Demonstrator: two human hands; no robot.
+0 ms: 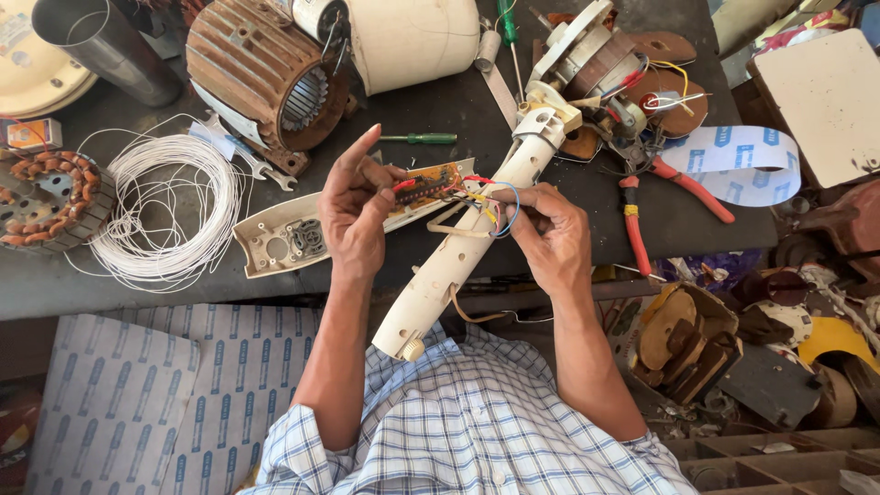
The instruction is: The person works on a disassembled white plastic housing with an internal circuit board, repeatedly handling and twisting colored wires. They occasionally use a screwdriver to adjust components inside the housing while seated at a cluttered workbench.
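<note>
A cream plastic fan column (458, 252) lies slantwise from my chest up to the workbench. My left hand (356, 206) pinches a small circuit board (431, 183) with red wires beside the column, index finger raised. My right hand (550, 234) grips a bundle of coloured wires (495, 206) coming out of the column's open side. Under the left hand lies a cream cover panel (284, 240).
On the dark bench (440, 110): a coil of white wire (170, 211), a rusty motor housing (261, 78), a wound stator (46, 197), a green screwdriver (422, 138), red-handled pliers (660, 202), a fan motor assembly (605, 64). Boxes of parts stand right.
</note>
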